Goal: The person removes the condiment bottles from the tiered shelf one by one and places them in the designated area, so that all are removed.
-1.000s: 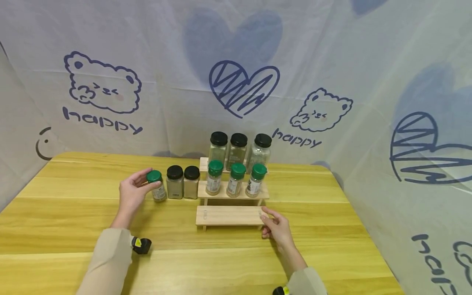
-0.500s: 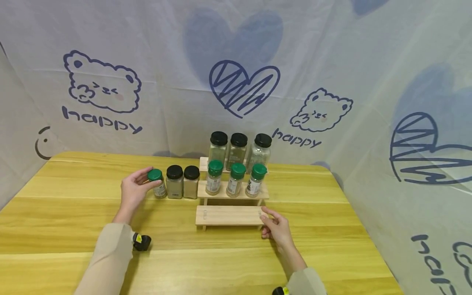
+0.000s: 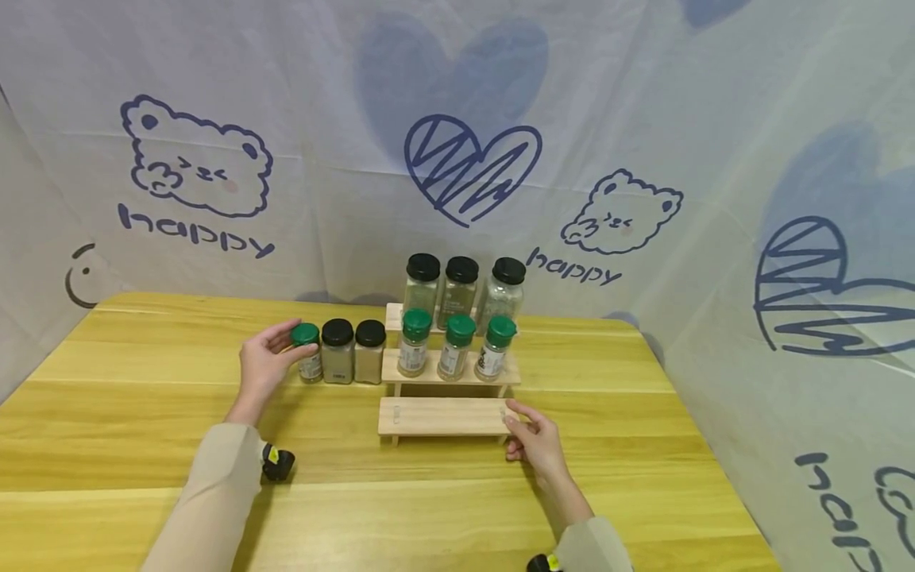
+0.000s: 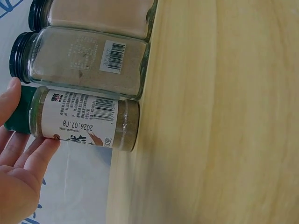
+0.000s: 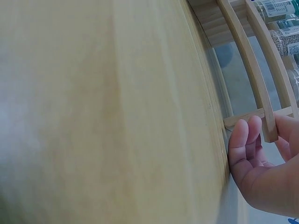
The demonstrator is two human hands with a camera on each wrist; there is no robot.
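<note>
My left hand (image 3: pixel 264 367) holds a small spice jar (image 4: pixel 79 117) with a green cap, thumb and fingers around the cap. The jar stands upright at the left end of a row, beside two black-capped glass jars (image 3: pixel 338 361) of brownish powder. My right hand (image 3: pixel 542 449) grips the right end of the lowest shelf of a three-step wooden rack (image 3: pixel 446 418), with the thumb at its front corner. In the right wrist view the fingers (image 5: pixel 239 135) curl by the shelf's end. No jar is on that lowest shelf.
Three green-capped jars (image 3: pixel 453 361) stand on the rack's middle step. Behind them, three taller black-capped jars (image 3: pixel 422 294) occupy the top step. A printed cloth (image 3: pixel 336 199) hangs behind the yellowish wooden table (image 3: pixel 343 508).
My left hand has shifted slightly right and away from me with the green-capped jar, bringing it closer in line with the black-capped jars. The right hand stays at the rack.
</note>
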